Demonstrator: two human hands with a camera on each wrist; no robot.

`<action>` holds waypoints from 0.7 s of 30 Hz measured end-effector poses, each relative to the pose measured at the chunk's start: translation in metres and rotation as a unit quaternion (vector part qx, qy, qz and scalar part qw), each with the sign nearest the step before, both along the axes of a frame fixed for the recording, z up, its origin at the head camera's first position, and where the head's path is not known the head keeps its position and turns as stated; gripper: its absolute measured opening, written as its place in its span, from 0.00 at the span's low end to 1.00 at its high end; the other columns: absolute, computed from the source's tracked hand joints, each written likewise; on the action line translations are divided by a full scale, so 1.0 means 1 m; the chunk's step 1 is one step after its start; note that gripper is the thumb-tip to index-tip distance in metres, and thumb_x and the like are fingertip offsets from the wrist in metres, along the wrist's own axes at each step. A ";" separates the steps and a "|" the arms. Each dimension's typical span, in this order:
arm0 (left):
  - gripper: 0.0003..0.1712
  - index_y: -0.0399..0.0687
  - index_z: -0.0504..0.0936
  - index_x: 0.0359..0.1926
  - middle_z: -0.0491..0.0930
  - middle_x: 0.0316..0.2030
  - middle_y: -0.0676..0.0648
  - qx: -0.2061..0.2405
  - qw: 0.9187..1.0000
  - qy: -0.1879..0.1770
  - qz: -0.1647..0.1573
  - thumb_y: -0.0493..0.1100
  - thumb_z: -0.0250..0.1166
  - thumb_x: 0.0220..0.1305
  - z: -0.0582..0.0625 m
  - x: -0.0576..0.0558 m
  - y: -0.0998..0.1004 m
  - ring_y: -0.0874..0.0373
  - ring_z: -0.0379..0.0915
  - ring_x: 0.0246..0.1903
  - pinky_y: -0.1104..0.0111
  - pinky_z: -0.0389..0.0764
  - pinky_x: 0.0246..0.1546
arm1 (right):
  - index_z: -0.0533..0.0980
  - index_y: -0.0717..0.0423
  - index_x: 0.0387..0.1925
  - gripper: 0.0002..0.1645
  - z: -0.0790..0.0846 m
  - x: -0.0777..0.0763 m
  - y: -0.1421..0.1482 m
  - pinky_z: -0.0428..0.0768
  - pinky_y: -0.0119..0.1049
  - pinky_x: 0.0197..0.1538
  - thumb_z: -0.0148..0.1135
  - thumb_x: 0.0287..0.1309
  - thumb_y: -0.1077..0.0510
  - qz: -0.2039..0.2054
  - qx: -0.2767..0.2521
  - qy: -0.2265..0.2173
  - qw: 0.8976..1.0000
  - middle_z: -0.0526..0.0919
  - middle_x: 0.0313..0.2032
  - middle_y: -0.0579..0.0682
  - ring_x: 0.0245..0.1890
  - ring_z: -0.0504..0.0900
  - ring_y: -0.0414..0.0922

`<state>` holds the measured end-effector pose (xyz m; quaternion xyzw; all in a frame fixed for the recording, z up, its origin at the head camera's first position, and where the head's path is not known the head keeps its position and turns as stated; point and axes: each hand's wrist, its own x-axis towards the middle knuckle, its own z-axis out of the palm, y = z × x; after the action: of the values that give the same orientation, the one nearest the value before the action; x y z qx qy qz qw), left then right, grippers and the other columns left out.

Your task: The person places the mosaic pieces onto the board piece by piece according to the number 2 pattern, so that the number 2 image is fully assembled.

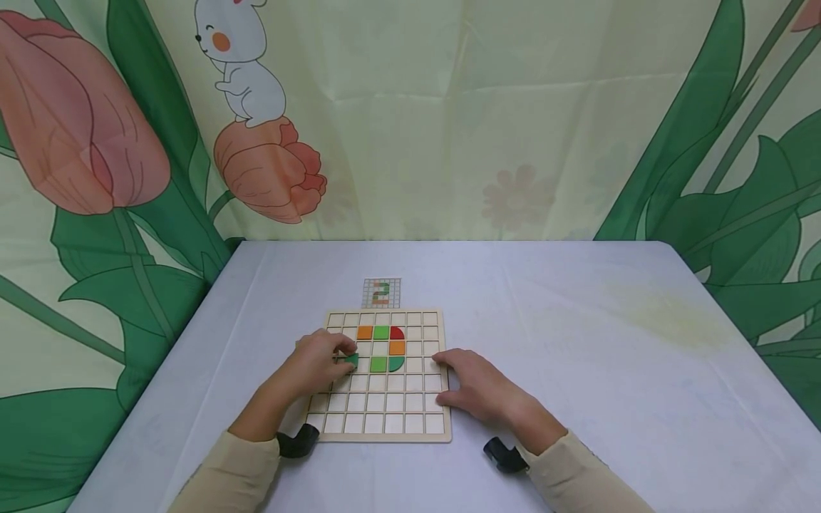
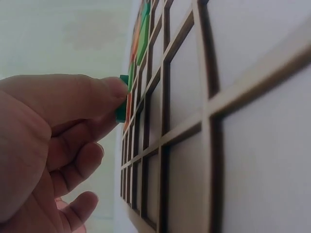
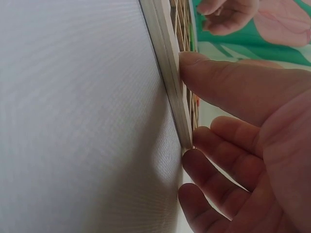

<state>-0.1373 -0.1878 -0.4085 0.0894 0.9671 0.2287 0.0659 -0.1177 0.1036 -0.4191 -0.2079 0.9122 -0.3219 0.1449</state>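
Observation:
My left hand point(image 1: 318, 362) pinches a dark green tile point(image 2: 121, 115) between thumb and fingers, over the left part of a wooden grid board point(image 1: 386, 437). Set in the board are an orange square point(image 1: 365, 333), a light green square point(image 1: 381, 333), a red rounded-corner tile point(image 1: 398, 333), a second orange square point(image 1: 397, 348), another light green square point(image 1: 378, 365) and a teal-green rounded-corner tile point(image 1: 396, 364). At the board's right edge rests my right hand point(image 1: 477, 387), thumb and fingertips touching the frame with the fingers loosely bent. The held tile's full outline is partly hidden.
Just beyond the board lies a small pattern card point(image 1: 381, 293) showing coloured tiles on a grid. A white cloth point(image 1: 564, 320) covers the table. Behind it hangs a curtain point(image 1: 410, 142) printed with tulips and a white animal. Black wrist devices sit near both sleeves.

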 end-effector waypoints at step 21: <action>0.10 0.49 0.87 0.39 0.81 0.33 0.58 -0.011 0.999 0.027 -0.025 0.41 0.77 0.55 -0.006 0.000 0.012 0.60 0.71 0.37 0.63 0.76 0.41 | 0.71 0.63 0.65 0.37 -0.001 -0.001 -0.002 0.67 0.51 0.67 0.73 0.56 0.58 0.002 0.003 -0.003 1.000 0.73 0.63 0.57 0.66 0.69 0.55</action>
<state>-0.1368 -0.1761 -0.4142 0.1186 0.9685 0.2139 0.0463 -0.1189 0.1020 -0.4198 -0.2082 0.9124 -0.3196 0.1487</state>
